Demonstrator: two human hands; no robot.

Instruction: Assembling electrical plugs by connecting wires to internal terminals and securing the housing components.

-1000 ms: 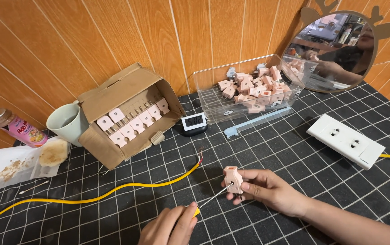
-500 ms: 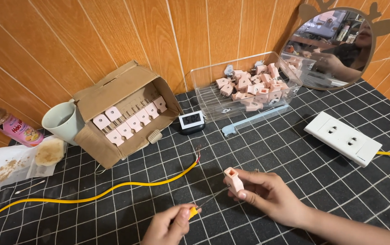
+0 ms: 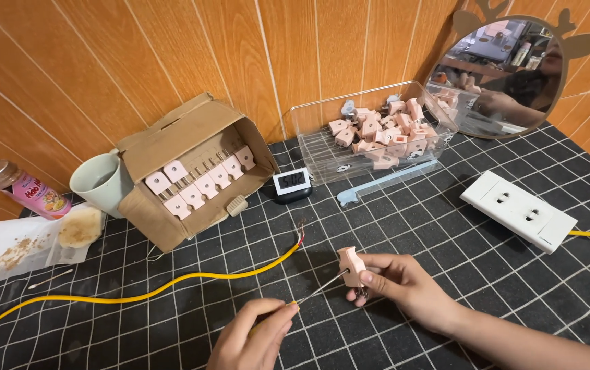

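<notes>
Far out to the left of the fingers sits a small bottle with a pink label (image 3: 22, 190), then a pale mug (image 3: 101, 182) and a bun on a white wrapper (image 3: 79, 227). Next along, the cardboard box (image 3: 192, 171) lies open on its side, a row of pink plugs tucked inside. From the left edge a yellow cable (image 3: 171, 288) snakes over the black gridded mat (image 3: 446, 233), and its bared end lies just above and to the left of the working fingers, loose and not touching them.

Now the action. The left hand (image 3: 254, 336) is curled shut around the handle of a thin screwdriver (image 3: 319, 288), whose shaft slants up and right. The tip sits at the side of the pink plug (image 3: 351, 266), which the right hand (image 3: 401, 284) pinches between thumb and fingertips, closed firmly on it, just above the mat.

By the look of it, this is the screw-turning step on that plug; whether the screw goes in or out cannot be told. The next move calls for a steady right grip and the tip kept seated while the left wrist twists.

Beyond the fingers stand a small digital clock (image 3: 291, 185) and a clear tray (image 3: 322, 137) heaped with more pink plugs. Well to the right lie a white socket strip (image 3: 518, 209) and, propped on the wall, a round mirror (image 3: 507, 75).
</notes>
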